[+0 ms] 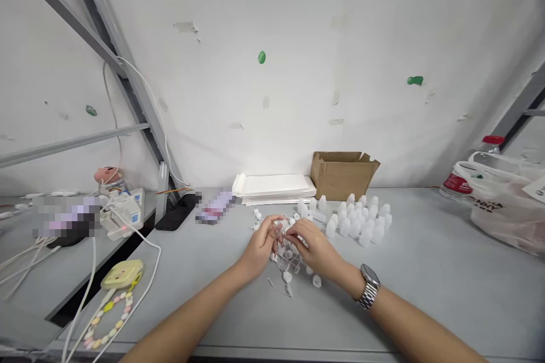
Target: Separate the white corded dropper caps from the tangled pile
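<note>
My left hand (pixel 260 247) and my right hand (pixel 317 247) meet above the middle of the grey table, fingers curled and pinched together. Whatever sits between the fingertips is too small and too covered to name. Beneath and around the fingers lies a loose pile of small white plastic pieces (pixel 288 277), some with thin stems; part of it is hidden by the hands. A thin white strip (pixel 279 289) rests at the pile's front. Beyond my right hand, several translucent white bottle-shaped pieces (pixel 366 235) stand in a cluster.
Behind are a stack of white envelopes (pixel 275 184) and an open cardboard box (pixel 343 178). A plastic bag (pixel 506 204) and bottle (pixel 457 181) stand right. Leftward lie a phone (pixel 215 207), a black object (pixel 179 212), a power strip (pixel 125 215), cables and a yellow case (pixel 122 274) with beads.
</note>
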Motion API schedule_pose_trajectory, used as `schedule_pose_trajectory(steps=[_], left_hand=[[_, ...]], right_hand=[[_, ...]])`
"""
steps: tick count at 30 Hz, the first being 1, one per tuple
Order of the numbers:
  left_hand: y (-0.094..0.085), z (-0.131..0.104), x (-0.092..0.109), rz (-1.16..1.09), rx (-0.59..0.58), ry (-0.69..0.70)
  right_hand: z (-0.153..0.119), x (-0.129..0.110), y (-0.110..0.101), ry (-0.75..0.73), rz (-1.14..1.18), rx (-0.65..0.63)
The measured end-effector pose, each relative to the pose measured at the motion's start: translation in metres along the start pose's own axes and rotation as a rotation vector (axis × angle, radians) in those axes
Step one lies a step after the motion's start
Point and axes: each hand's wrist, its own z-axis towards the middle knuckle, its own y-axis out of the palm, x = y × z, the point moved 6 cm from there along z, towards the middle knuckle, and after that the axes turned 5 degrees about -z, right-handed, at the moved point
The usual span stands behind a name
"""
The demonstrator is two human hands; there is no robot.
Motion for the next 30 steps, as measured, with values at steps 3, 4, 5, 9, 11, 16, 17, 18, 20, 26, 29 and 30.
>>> schedule_pose_trajectory(steps=[3, 4, 5, 9, 11, 16, 17, 18, 20, 26, 29, 30], left_hand=[[0.001, 0.000, 0.002, -0.134, -0.012, -0.028], [0.002, 0.001, 0.002, -0.193, -0.022, -0.048], [0.003, 0.001, 0.002, -0.256, -0.031, -0.073], [0.006, 0.001, -0.002, -0.464, -0.026, -0.162], [0.007, 0.001, -0.003, -0.505, -0.011, -0.175], [0.005, 0.002, -0.005, -0.470, 0.043, -0.182], [0.004, 0.002, -0.005, -0.455, 0.049, -0.186], [0.003, 0.002, -0.005, -0.438, 0.050, -0.188], [0.002, 0.002, -0.002, -0.411, 0.040, -0.183], [0.004, 0.001, 0.008, -0.427, -0.034, -0.153], [0.007, 0.000, 0.005, -0.445, -0.039, -0.183], [0.008, 0.000, 0.003, -0.457, -0.037, -0.195]], right_hand=[[0.000, 0.001, -0.001, -0.009, -0.007, 0.013], [0.001, 0.002, -0.001, 0.000, 0.001, 0.020], [0.001, 0.002, -0.002, 0.005, 0.009, 0.028], [0.001, 0.003, -0.004, -0.008, -0.016, 0.024], [0.001, 0.003, -0.004, -0.017, -0.049, 0.009], [0.002, 0.003, -0.004, -0.012, -0.041, -0.009], [0.002, 0.003, -0.004, -0.002, -0.028, -0.006], [0.003, 0.003, -0.005, 0.012, -0.011, -0.002], [0.003, 0.004, -0.006, 0.051, 0.034, 0.006], [0.007, 0.013, -0.018, 0.237, 0.254, 0.074], [0.006, 0.020, -0.021, 0.376, 0.389, 0.182], [0.005, 0.021, -0.019, 0.411, 0.429, 0.194]])
